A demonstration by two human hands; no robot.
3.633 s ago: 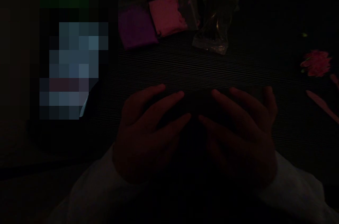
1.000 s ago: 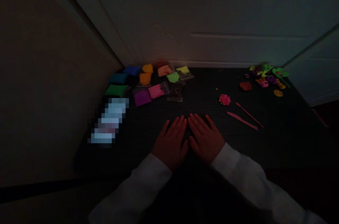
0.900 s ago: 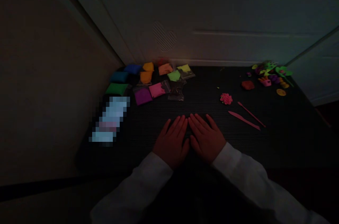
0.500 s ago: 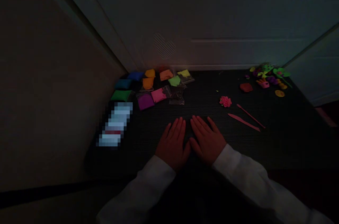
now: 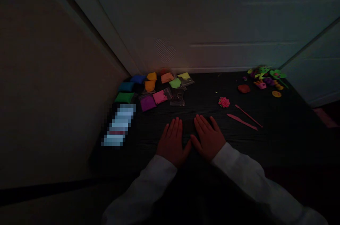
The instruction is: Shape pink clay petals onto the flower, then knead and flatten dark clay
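In dim light, my left hand (image 5: pixel 174 141) lies palm down on the dark table (image 5: pixel 148 133), fingers stretched out. Beside it my right hand (image 5: pixel 208 138) is also flat, its thumb near the left thumb. A gap separates the fingers of the two hands, and neither visibly holds anything. To the right of my right hand lie a pink modelling knife (image 5: pixel 242 122) and a thin pink modelling stick (image 5: pixel 248 116). A pink clay flower (image 5: pixel 224 102) sits just beyond them. Whatever may be under the palms is hidden.
Bags of coloured clay, among them a purple bag (image 5: pixel 148 103) and a pink bag (image 5: pixel 160 96), lie back left. A blurred-out lit screen (image 5: pixel 119 125) is at left. Back right are a red clay lump (image 5: pixel 243 88) and several clay flowers (image 5: pixel 276 74). A pale panel (image 5: pixel 212 26) stands behind.
The hands were raised with curved fingers in the oldest frame; now they lie flat. Since a second ago, their fingertips have moved slightly apart. The view has shifted a little.
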